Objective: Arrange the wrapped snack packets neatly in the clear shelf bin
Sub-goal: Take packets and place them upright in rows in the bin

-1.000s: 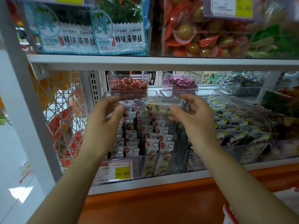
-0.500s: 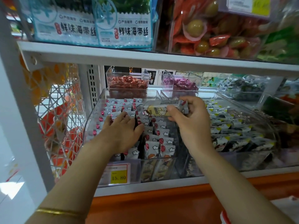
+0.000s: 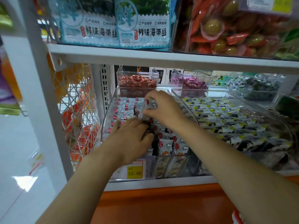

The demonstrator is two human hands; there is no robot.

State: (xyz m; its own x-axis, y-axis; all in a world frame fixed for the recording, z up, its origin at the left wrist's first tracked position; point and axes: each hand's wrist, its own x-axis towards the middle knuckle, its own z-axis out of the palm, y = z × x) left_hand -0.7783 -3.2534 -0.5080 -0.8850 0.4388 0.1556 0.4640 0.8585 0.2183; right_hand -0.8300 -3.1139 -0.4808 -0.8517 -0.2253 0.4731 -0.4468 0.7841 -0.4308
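Right hand pinches a snack packet over the clear bin; left hand presses flat on its front rows

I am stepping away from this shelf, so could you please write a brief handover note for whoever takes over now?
Right hand: pinches one snack packet above the clear bin, not yet placed.
Left hand: open, fingers resting on the rows of packets in the bin.
Done: most packets stand in rows.
Left: slot the held packet into a row and straighten any that lean.
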